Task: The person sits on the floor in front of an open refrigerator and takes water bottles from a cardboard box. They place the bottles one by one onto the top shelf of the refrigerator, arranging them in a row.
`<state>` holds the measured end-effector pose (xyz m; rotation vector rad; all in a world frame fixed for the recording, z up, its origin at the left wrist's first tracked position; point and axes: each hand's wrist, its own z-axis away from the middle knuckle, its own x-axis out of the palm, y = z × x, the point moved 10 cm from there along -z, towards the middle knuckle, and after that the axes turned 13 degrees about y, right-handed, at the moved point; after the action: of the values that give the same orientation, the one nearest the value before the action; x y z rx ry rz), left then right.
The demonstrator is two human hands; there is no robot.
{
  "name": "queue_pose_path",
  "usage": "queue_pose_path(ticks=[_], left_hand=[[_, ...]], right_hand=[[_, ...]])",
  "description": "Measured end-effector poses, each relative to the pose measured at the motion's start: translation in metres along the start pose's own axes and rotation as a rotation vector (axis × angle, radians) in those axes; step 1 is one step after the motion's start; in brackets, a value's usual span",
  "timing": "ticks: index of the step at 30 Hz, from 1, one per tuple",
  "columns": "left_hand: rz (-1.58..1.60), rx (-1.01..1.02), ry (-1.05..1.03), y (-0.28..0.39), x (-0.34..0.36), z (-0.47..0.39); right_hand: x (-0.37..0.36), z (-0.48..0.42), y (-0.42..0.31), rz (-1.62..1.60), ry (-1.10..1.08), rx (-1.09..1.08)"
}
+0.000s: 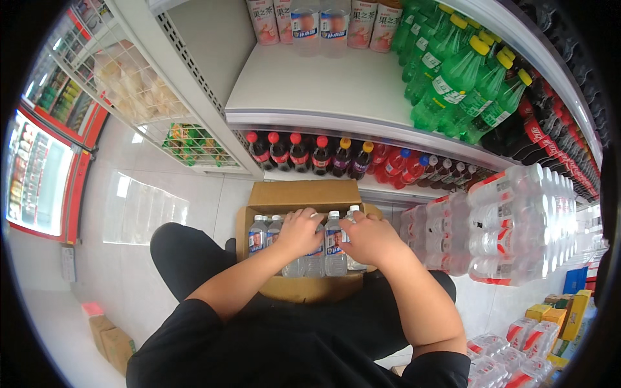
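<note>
An open cardboard box (304, 193) sits between my knees, holding several clear plastic bottles with white caps and blue labels. My left hand (302, 234) reaches in from above, its fingers curled around the top of a bottle (314, 264) and hiding most of its neck. Around another bottle (356, 266) near the box's right end is my right hand (371, 237), with that white cap showing above the fingers. One bottle (335, 245) stands upright between the two hands. More bottles (257, 237) are at the box's left end.
Ahead is a white shelf (315, 89) with matching bottles (320, 29) at its back and green soda bottles (446, 87) on its right. Cola bottles (296, 153) line the lower shelf. Shrink-wrapped bottle packs (504, 228) are stacked close on my right. A wire rack (140, 92) stands left.
</note>
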<state>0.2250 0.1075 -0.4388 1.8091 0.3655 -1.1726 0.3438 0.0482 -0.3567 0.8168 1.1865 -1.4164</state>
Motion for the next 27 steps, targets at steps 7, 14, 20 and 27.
queue_pose_path(ticks=[7,14,20,27], left_hand=[[0.057,0.453,0.947,0.120,-0.220,-0.173],[-0.114,-0.181,0.778,0.085,-0.267,-0.374],[-0.148,-0.311,0.858,0.074,-0.250,-0.397],[-0.084,-0.110,0.864,0.048,-0.252,-0.404]], right_hand=[[-0.010,0.009,0.004,-0.035,0.022,0.042],[-0.013,0.003,0.006,-0.028,-0.007,0.010],[-0.016,-0.013,0.022,-0.046,0.010,0.009],[-0.010,-0.020,0.022,-0.037,0.027,-0.015]])
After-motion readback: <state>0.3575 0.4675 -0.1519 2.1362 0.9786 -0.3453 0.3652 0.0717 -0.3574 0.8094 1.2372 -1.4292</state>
